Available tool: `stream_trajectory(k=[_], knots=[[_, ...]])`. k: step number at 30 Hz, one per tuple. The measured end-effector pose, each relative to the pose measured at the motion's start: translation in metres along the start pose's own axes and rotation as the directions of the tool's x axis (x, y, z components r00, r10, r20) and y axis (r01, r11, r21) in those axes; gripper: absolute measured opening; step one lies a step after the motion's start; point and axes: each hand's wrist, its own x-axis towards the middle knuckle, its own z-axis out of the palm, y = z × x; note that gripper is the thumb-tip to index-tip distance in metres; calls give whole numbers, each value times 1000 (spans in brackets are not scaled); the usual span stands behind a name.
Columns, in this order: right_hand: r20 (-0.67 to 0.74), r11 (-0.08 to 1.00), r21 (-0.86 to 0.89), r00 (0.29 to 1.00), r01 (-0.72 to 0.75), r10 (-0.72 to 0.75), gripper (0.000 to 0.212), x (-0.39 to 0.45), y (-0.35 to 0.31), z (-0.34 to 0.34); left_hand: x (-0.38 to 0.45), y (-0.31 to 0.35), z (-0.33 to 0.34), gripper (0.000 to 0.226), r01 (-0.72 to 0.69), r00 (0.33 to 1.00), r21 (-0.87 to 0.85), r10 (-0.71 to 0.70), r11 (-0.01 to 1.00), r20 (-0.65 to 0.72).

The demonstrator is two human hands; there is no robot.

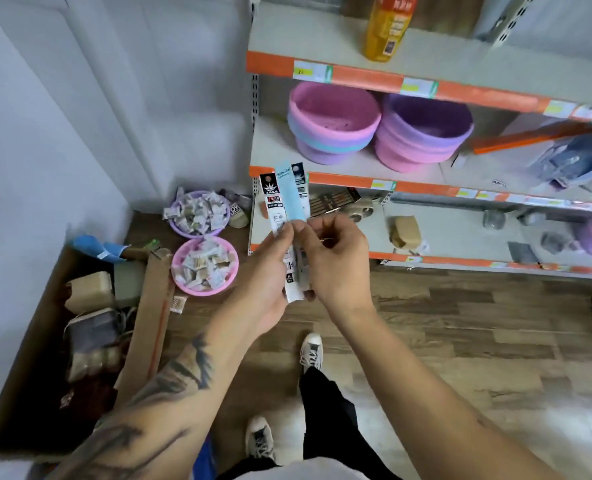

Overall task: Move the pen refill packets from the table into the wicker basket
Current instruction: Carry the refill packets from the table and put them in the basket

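Head view, grip: left hand (270, 268) and right hand (332, 258) both clamp a fanned bundle of pen refill packets (289, 216), upright, at chest height.
Around: shelf (356, 174) with pink tubs (336, 123) ahead; candy bowls (204, 265) on the floor.
Progress: packets are off the surface; no wicker basket in sight, so the drop remains.

Black-and-white and pale blue refill packets (285, 202); pink and purple basins (336, 123); orange shelf edges (367, 79); brown wood-grain floor (460, 323).
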Motion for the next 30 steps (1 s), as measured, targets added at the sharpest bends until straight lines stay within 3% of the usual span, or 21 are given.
stream_trajectory(k=[6,13,19,25,30], knots=[[-25,980,187,998,63,-60,18,101,-51,4,62,72,47,33,-113,990,64,108,992,86],[19,931,332,986,150,-165,19,213,-107,-7,132,147,114,27,-216,974,99,208,971,85],[-11,911,290,953,292,-302,15,296,-149,-18,185,196,167,22,-318,947,89,312,944,77],[57,925,233,945,301,-322,14,340,-177,-18,219,222,187,32,-326,923,-29,325,945,205],[67,930,129,933,344,-354,31,363,-205,-7,244,250,190,33,-455,869,-17,448,890,211]])
